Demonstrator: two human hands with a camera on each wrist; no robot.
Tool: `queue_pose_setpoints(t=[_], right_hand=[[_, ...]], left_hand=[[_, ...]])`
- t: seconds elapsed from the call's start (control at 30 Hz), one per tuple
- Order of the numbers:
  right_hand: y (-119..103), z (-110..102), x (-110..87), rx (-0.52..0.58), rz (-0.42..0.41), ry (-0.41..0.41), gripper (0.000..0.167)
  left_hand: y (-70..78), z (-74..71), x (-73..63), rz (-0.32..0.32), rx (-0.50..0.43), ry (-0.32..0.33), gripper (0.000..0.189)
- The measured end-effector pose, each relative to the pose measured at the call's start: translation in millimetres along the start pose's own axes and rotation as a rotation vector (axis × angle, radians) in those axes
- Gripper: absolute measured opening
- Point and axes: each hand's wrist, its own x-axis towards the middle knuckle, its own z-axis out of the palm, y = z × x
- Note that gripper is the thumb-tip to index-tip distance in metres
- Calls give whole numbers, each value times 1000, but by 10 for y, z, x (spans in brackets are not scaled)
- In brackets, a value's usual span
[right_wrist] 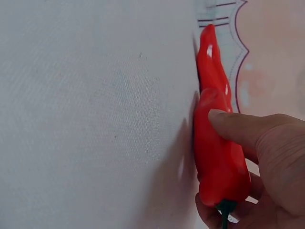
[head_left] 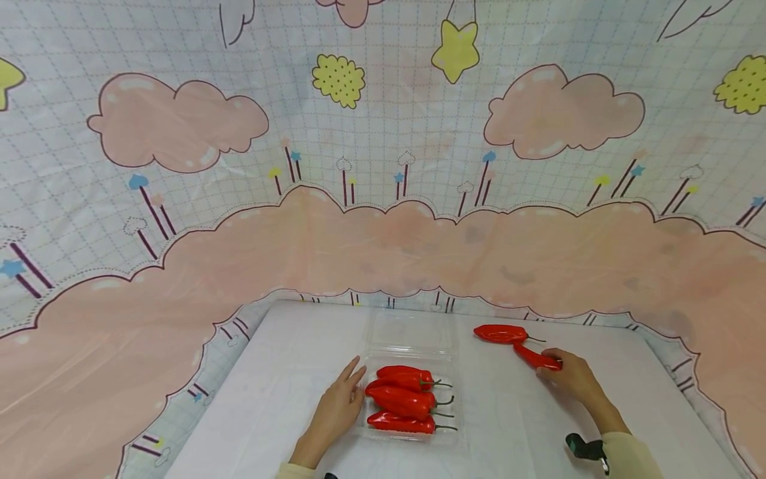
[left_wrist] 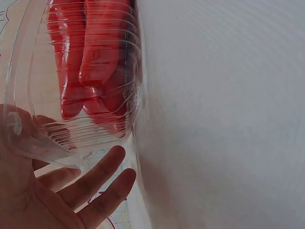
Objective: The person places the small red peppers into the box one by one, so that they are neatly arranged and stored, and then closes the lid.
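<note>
Several red chili peppers (head_left: 402, 400) with green stems lie side by side in a clear plastic clamshell box (head_left: 383, 436), its lid (head_left: 413, 331) folded back on the far side. At the box's left edge is my left hand (head_left: 336, 411), fingers extended; in the left wrist view the hand (left_wrist: 71, 191) is against the ribbed clear wall. My right hand (head_left: 571, 378) grips a red chili pepper (head_left: 535, 358) between thumb and fingers on the right of the table. Its tip touches or overlaps another red chili pepper (head_left: 500, 333) lying behind it.
The white table (head_left: 287, 359) spreads out around the box. Behind it and at the sides hangs a patterned cloth (head_left: 383, 246) with pink clouds and stars. A dark device (head_left: 585, 447) is by the right wrist.
</note>
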Motion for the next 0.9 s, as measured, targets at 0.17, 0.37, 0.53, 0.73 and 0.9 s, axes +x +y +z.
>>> queue_pose_setpoints(t=[0.17, 0.37, 0.53, 0.73, 0.9], right_hand=[[-40, 0, -58, -2, 2, 18, 61], [-117, 10, -119, -2, -25, 42, 58], [-218, 17, -155, -9, -79, 83, 56], [-374, -5, -236, -17, -132, 129, 55], [-472, 10, -302, -2, -160, 153, 55]], left_hand=[[4, 2, 3, 6, 1, 7, 43], [-1, 10, -4, 0, 6, 7, 44], [-16, 23, -6, -6, 19, 9, 44], [-8, 26, -16, -8, 26, 16, 43], [-2, 26, -11, -12, 23, 11, 44]])
